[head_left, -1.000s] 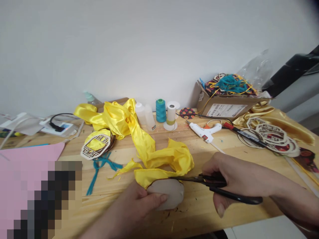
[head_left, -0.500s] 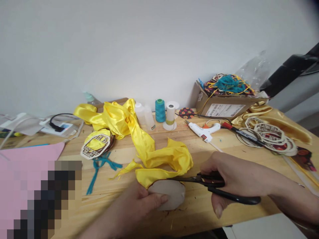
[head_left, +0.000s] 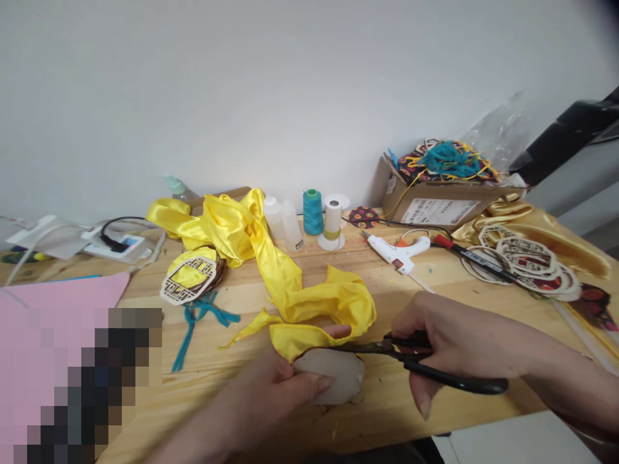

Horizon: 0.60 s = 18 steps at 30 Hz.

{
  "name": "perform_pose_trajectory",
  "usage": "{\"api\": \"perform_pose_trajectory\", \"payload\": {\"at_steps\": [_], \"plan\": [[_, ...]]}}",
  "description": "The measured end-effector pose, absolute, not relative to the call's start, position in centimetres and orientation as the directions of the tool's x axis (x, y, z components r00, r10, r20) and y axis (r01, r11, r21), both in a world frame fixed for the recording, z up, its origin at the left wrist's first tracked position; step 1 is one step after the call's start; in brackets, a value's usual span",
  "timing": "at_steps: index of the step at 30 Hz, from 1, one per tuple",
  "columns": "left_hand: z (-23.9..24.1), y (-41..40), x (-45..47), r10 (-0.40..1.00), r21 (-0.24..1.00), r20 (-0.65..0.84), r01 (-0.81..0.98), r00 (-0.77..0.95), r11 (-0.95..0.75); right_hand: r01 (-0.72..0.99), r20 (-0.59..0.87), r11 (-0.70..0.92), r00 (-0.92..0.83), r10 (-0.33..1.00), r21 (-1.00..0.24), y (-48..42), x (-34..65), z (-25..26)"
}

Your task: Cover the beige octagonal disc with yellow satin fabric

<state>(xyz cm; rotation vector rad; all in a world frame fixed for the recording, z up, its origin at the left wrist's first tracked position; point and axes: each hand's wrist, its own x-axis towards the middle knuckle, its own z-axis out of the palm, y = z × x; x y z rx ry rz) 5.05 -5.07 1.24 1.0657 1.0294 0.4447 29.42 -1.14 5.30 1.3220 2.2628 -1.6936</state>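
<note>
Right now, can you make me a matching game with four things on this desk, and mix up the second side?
Things:
1. scissors
2. grey piece
3. glue gun
4. thread cone

Where or how:
A. white, lying on the table
B. held by the left hand
C. blue-green, standing upright
D. held by the right hand

Right pairs: 1-D, 2-B, 3-A, 4-C

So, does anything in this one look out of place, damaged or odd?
Two things. The shiny yellow satin strip has a ragged, narrow tail on the pale wooden tabletop, looking torn or unevenly cut. And a blocky, pixelated patch at lower left covers part of the picture, hiding what's beneath.
</note>
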Motion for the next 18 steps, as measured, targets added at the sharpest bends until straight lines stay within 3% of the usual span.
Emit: {"api": "perform_pose_trajectory", "payload": {"at_steps": [18], "plan": [[1.90,-4.95,5.27,0.748,0.892,-0.444,0.161,0.494,0.422,0.616,-0.460,0.095,-0.674,0.578,-0.782,-0.89,29.30,5.26]]}}
